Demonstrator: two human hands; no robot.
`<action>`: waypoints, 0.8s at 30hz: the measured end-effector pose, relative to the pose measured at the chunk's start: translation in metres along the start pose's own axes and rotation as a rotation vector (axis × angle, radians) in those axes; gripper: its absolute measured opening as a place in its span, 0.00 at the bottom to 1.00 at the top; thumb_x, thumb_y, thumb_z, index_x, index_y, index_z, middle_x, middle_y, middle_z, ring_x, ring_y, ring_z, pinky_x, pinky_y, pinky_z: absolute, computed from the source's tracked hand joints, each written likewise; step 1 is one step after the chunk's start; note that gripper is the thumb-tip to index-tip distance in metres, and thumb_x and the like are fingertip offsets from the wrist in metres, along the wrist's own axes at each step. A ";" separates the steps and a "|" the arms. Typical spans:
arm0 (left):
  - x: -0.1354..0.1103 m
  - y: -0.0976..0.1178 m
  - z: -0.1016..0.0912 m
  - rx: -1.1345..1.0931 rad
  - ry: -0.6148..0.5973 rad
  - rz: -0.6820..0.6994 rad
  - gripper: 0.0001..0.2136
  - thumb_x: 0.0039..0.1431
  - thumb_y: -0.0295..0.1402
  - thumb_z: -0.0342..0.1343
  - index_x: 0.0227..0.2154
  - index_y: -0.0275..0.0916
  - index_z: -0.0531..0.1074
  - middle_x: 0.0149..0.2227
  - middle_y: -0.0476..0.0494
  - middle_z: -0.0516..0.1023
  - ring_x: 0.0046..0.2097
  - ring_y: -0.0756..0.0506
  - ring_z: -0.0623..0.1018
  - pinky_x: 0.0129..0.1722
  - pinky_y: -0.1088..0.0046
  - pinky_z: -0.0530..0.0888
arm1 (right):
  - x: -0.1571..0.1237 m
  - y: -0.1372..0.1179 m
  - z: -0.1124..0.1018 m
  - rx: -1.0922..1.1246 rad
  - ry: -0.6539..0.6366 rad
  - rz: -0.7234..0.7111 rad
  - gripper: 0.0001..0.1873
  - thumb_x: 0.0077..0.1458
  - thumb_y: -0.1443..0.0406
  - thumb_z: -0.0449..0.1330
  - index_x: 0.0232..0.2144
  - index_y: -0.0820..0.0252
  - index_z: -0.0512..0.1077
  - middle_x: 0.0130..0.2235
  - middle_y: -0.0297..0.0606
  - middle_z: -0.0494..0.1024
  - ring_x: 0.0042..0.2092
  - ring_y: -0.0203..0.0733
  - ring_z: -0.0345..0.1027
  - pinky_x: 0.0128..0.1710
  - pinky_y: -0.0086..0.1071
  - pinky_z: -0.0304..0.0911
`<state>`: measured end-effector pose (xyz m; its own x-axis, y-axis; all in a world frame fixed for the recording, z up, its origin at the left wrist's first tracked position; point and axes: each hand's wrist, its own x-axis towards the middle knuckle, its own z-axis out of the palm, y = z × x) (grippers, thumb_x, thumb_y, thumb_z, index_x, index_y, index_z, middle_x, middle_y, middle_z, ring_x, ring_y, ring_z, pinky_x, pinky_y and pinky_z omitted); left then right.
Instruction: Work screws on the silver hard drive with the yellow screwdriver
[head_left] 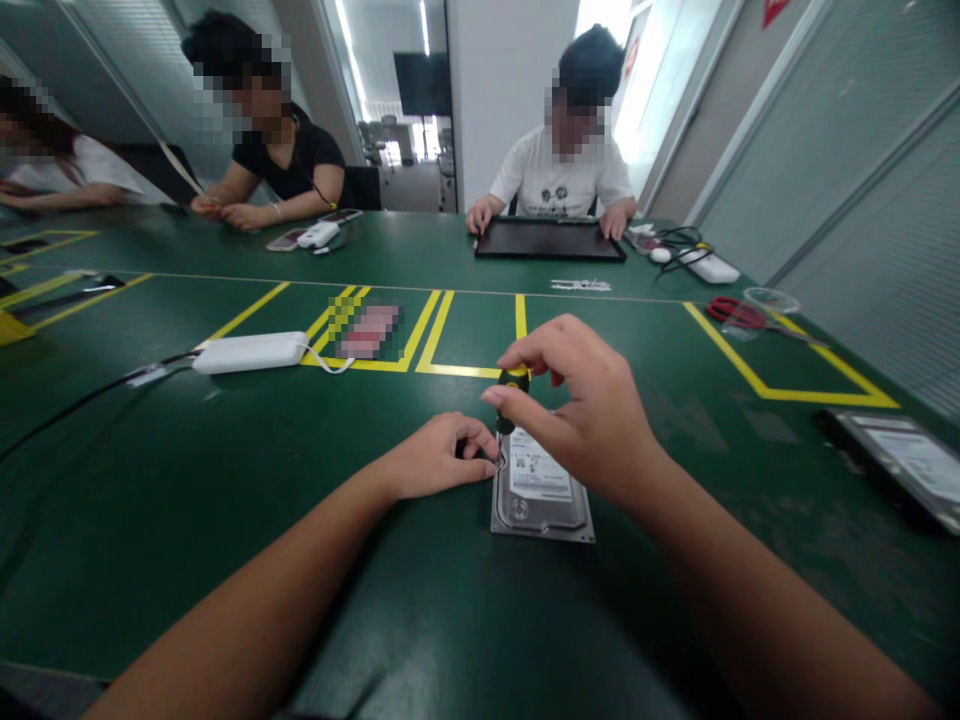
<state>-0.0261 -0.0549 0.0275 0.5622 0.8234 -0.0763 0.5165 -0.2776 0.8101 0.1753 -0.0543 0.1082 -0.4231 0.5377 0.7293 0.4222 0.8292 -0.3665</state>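
Bare forearms (247, 590) come in closest to the head cam, over a green counter (420, 620). So the right hand (600, 410) is pinching the handle of a stubby black-and-yellow screwdriver (505, 418), which stands pretty much upright at the left side of a hard drive (544, 510) lying label up. The left hand (431, 458) is loosely curled, thumb at the drive's left edge; can't tell if its fingertips grip anything. Another hard drive (896, 455) sits well off to the right, fyi.
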 end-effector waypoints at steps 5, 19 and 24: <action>0.000 -0.001 0.000 -0.010 0.024 0.005 0.08 0.55 0.36 0.61 0.35 0.37 0.75 0.26 0.53 0.65 0.29 0.50 0.67 0.31 0.74 0.64 | -0.001 -0.001 -0.001 -0.010 -0.020 0.024 0.12 0.55 0.72 0.57 0.42 0.59 0.73 0.40 0.35 0.78 0.40 0.39 0.69 0.42 0.34 0.63; 0.000 -0.002 0.000 0.031 0.023 0.007 0.09 0.55 0.37 0.61 0.35 0.37 0.76 0.26 0.54 0.63 0.29 0.51 0.66 0.30 0.74 0.63 | 0.000 -0.002 -0.002 0.010 -0.040 0.048 0.15 0.53 0.73 0.57 0.43 0.59 0.73 0.42 0.36 0.79 0.41 0.39 0.70 0.42 0.34 0.64; 0.000 -0.003 0.001 0.028 0.016 0.018 0.10 0.55 0.37 0.61 0.37 0.38 0.76 0.27 0.53 0.66 0.29 0.50 0.66 0.32 0.73 0.65 | 0.000 -0.001 0.001 0.057 -0.032 0.011 0.08 0.56 0.63 0.63 0.39 0.59 0.74 0.40 0.38 0.76 0.43 0.41 0.68 0.42 0.35 0.64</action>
<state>-0.0270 -0.0542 0.0246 0.5613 0.8260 -0.0521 0.5241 -0.3060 0.7948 0.1741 -0.0548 0.1085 -0.4442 0.5507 0.7067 0.3807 0.8301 -0.4075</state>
